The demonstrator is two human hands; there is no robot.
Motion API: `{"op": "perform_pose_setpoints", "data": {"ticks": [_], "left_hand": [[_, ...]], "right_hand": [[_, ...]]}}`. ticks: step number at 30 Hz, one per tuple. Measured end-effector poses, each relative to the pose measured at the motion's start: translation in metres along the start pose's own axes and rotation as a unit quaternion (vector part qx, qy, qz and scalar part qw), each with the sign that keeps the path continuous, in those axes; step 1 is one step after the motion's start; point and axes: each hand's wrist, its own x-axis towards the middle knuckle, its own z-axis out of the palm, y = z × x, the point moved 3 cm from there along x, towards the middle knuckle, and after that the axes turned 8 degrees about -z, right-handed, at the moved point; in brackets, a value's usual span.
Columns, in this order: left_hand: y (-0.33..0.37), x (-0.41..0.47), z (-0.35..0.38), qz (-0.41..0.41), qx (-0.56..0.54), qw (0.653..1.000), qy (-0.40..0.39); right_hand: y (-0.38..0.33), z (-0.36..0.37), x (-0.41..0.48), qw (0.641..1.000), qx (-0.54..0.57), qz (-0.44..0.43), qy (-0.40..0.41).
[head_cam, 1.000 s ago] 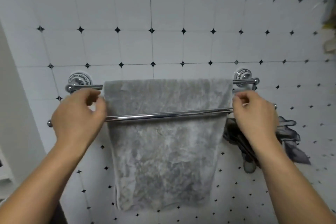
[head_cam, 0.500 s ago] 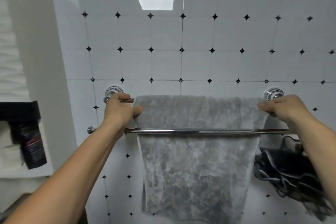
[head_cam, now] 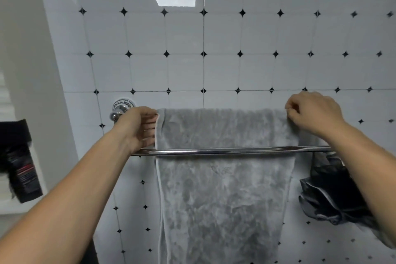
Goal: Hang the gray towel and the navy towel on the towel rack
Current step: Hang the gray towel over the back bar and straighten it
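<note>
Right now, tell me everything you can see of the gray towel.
The gray towel looks plush and fluffy, with a paler hem down its left side. It hangs flat over the rack's rear bar, which it hides, passes behind the shiny front bar and runs out of the bottom of view. The left hand grips its top left edge; the right hand pinches its top right corner.

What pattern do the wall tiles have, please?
White tiles with small black corner diamonds; head view.

Plush matt gray towel (head_cam: 225,188), glossy chrome towel rack (head_cam: 214,152), shiny glazed wall tiles (head_cam: 257,34).
</note>
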Motion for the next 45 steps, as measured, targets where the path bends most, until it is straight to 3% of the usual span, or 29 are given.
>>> {"op": "perform_pose_setpoints", "data": {"ticks": [4, 14, 19, 22, 34, 39, 42, 45], "left_hand": [[-0.003, -0.001, 0.006, 0.01, -0.002, 1.0, -0.018], [0.01, -0.001, -0.002, 0.063, -0.124, 0.99, -0.012], [0.01, 0.002, -0.002, 0.057, -0.131, 0.99, -0.015], [0.008, 0.001, 0.001, 0.067, -0.111, 0.992, -0.01], [0.006, 0.003, -0.01, 0.103, -0.154, 0.982, 0.018], [0.004, -0.001, -0.006, 0.113, -0.12, 0.985, 0.04], [0.003, -0.005, -0.003, 0.154, -0.011, 0.983, 0.103], [-0.003, -0.009, -0.001, 0.162, 0.084, 0.973, 0.144]], "right_hand": [[-0.002, -0.004, 0.002, 1.0, 0.0, -0.005, -0.001], [0.029, -0.01, 0.005, 0.993, 0.067, 0.096, 0.025], [0.011, -0.005, 0.003, 0.984, 0.166, -0.005, -0.058], [-0.003, -0.005, 0.007, 0.984, 0.168, -0.041, -0.052], [0.025, -0.022, 0.012, 0.982, 0.166, 0.08, -0.032], [0.024, -0.016, 0.012, 0.98, 0.177, 0.088, -0.036], [0.012, -0.011, 0.01, 0.98, 0.186, 0.055, -0.032], [0.009, -0.003, 0.003, 0.964, 0.264, 0.034, -0.016]]}}
